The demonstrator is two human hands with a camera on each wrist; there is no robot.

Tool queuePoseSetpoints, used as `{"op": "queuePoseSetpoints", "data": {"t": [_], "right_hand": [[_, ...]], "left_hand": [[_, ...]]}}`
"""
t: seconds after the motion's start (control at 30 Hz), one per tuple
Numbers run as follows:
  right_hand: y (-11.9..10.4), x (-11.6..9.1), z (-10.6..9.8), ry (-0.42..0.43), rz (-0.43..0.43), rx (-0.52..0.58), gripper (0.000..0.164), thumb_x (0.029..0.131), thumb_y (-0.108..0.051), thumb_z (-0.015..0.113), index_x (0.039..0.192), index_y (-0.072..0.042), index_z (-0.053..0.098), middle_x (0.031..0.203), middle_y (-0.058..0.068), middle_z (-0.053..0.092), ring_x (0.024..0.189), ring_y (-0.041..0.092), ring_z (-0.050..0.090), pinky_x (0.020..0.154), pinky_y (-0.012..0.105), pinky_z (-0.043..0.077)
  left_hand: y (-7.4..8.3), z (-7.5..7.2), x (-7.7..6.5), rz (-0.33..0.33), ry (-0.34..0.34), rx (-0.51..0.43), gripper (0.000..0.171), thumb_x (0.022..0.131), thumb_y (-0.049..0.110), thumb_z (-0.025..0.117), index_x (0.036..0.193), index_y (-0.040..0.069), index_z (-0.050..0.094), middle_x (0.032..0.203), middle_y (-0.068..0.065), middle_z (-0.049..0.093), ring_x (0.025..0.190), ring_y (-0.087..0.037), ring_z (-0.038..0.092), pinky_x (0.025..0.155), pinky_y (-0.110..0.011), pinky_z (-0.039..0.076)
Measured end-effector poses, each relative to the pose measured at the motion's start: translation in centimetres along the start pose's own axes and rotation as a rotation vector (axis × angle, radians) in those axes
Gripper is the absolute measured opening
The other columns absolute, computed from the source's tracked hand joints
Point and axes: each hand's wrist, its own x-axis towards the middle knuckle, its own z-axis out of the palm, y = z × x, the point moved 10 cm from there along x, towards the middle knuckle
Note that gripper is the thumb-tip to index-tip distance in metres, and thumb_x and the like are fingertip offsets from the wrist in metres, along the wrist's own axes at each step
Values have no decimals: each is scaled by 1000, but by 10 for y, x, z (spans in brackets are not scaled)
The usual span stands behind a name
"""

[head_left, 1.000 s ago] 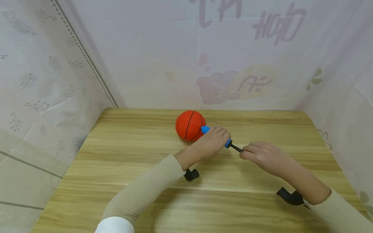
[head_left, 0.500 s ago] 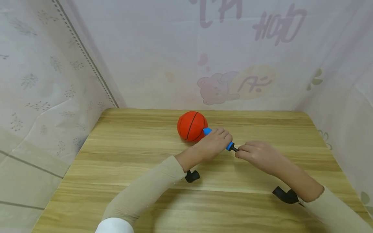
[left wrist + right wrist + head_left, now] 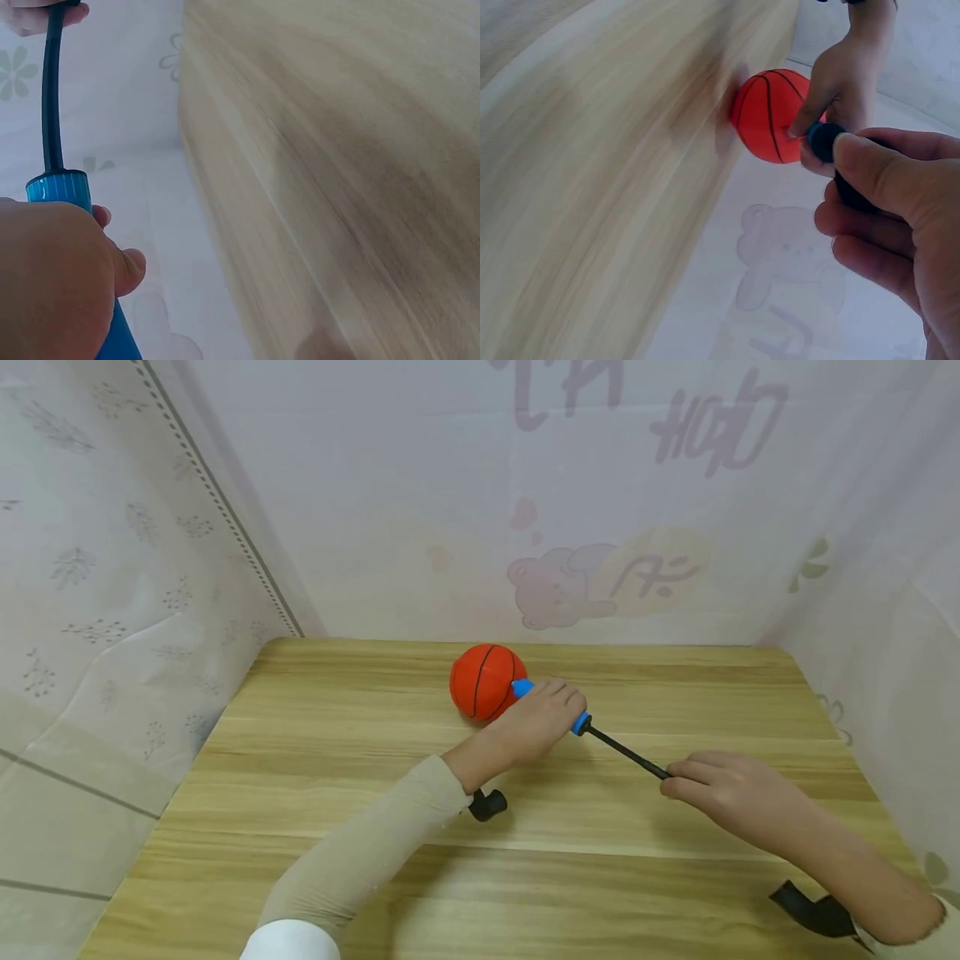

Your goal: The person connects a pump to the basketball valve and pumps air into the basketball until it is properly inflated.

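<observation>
A small orange-red toy basketball (image 3: 483, 683) with black lines sits toward the back of the table. Against its right side is the tip of a blue hand pump (image 3: 522, 687). My left hand (image 3: 542, 720) grips the pump's barrel, its thumb lying along the blue body (image 3: 118, 337) in the left wrist view. A long stretch of black pump rod (image 3: 626, 752) shows beyond the barrel's collar. At the rod's outer end, my right hand (image 3: 731, 793) holds the black pump handle (image 3: 853, 193) between thumb and curled fingers. The joint between pump tip and ball is too small to make out.
The wood-grain table (image 3: 300, 752) reaches back to a printed cloth wall (image 3: 405, 527) with a bear drawing. Cloth also hangs at both sides. Black wrist mounts (image 3: 489, 806) stick out under both forearms.
The right hand first pushed the handle in toward the barrel, then drew it out to the lower right, baring more rod. The ball and left hand shifted slightly right, then back left.
</observation>
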Motion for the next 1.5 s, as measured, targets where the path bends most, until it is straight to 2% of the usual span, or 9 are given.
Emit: {"op": "queuePoseSetpoints", "data": {"t": [0.23, 0.67, 0.93, 1.2, 1.37, 1.5], "right_hand": [[0, 3, 2, 7, -2, -2, 53, 114, -21, 23, 93, -12, 70, 89, -1, 69, 75, 15, 66, 63, 29, 56], [8, 37, 36, 24, -105, -39, 48, 113, -14, 25, 93, -6, 67, 87, 5, 65, 71, 17, 62, 59, 27, 53], [9, 50, 45, 32, -122, -66, 45, 113, -7, 24, 93, -5, 65, 85, 5, 61, 66, 15, 55, 56, 24, 47], [3, 33, 41, -2, -114, -64, 49, 113, -12, 22, 96, -6, 68, 88, 7, 65, 71, 20, 65, 59, 30, 55], [-5, 15, 31, -1, -110, -52, 48, 113, -12, 23, 98, -7, 68, 88, 6, 64, 72, 19, 64, 60, 29, 55], [-10, 3, 22, 11, -98, -49, 47, 113, -13, 25, 95, -7, 68, 89, 6, 64, 72, 19, 63, 61, 31, 55]], "left_hand": [[3, 1, 0, 2, 6, -2, 17, 101, 0, 55, 117, 8, 55, 119, -4, 58, 117, -21, 49, 110, -33, 36], [8, 5, 3, -21, -18, 26, 15, 104, 14, 59, 118, 11, 55, 124, -3, 57, 119, -19, 47, 113, -34, 34], [11, 6, 3, -6, -22, 24, 17, 102, 9, 59, 118, 11, 54, 122, -2, 57, 119, -20, 48, 112, -34, 35], [6, 5, 1, -1, -14, 60, 17, 102, 13, 61, 118, 12, 55, 119, -1, 57, 116, -19, 49, 113, -32, 34], [3, 7, 0, 2, -27, 68, 20, 101, 11, 62, 120, 11, 55, 124, -2, 58, 121, -20, 48, 116, -33, 33], [0, 5, -3, 6, -12, 63, 21, 101, 5, 60, 121, 9, 56, 125, -4, 59, 122, -21, 49, 114, -34, 34]]}}
